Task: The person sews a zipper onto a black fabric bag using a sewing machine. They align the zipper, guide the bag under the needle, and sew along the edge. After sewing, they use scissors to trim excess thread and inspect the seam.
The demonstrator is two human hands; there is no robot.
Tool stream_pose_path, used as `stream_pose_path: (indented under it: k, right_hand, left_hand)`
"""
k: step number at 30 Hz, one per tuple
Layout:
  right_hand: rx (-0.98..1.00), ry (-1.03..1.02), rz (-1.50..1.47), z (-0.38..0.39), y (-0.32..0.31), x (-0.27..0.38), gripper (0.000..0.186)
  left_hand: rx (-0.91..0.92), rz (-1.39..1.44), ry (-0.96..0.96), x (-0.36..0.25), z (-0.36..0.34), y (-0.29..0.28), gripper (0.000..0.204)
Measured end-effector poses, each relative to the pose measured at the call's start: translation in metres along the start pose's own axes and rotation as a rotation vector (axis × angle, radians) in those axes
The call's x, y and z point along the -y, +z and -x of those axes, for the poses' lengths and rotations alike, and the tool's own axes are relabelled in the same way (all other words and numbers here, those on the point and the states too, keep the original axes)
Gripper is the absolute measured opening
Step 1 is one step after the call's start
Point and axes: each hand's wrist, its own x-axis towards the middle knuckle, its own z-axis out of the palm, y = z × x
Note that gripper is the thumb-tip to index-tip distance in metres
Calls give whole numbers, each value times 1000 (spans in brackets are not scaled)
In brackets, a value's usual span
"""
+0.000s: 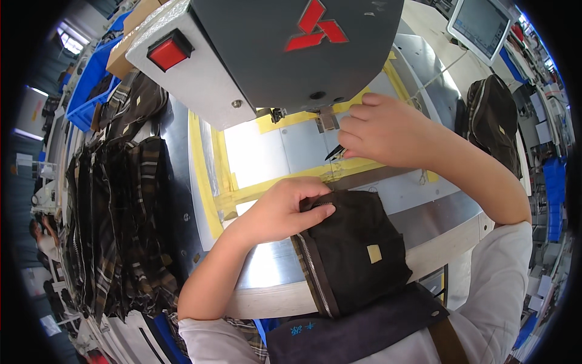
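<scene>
My left hand (282, 210) is closed on the upper edge of a dark brown fabric pouch (357, 239), thumb on top and fingers curled behind the edge. The pouch hangs over the table's front edge toward my lap. A metal zipper (316, 273) runs down its left side, and a small pale yellow tag (374, 253) sits on its face. Above and to the right, my right hand (379, 132) is closed round small black thread snips (334, 153). Their pointed blades stick out to the left, below the presser foot (326, 119) of the sewing machine (303, 54). The palm hides their handles.
Yellow tape (260, 189) frames the light work plate (297, 145) under the machine. Several dark plaid pieces with zippers (115, 218) are piled on the left, near a blue bin (91, 100). Another dark pouch (492, 121) lies at right, below a screen (481, 27).
</scene>
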Motion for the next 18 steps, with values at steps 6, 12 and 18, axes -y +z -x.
stream_pose_path:
  k: [6,12,18]
  right_hand:
    - [123,199,-161,7,20,14,33]
    - [-27,446,-344,29,18,23,31]
    - [-133,791,-899,34,-11,49,27]
  left_hand:
    - [-18,-3,89,3,0,-1,20]
    - [-4,-47,-20,-3,1,0,22]
    - [-259,3,-28,-2,-2,18,30]
